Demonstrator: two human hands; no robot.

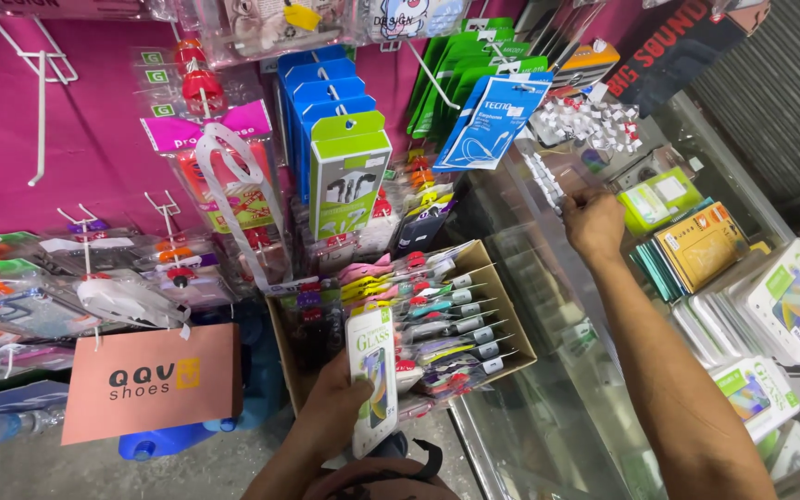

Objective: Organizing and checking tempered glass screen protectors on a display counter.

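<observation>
Head view, left hand fingers gripping flat glossy package, right hand fingers curled on small white packets

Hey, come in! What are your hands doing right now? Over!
Left hand holds flat pack over cardboard box. Right hand grips white strip above glass counter. Nothing blocking.

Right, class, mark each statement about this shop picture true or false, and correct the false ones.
1. The left hand holds a flat white package. True.
2. The right hand rests on the cardboard box. False: it reaches up to the clear display rack above the glass counter.
3. The cardboard box holds small packets standing in rows. True.
4. The wall panel behind the hanging goods is blue. False: it is pink.
5. A salmon paper bag hangs at the left. True.
</observation>
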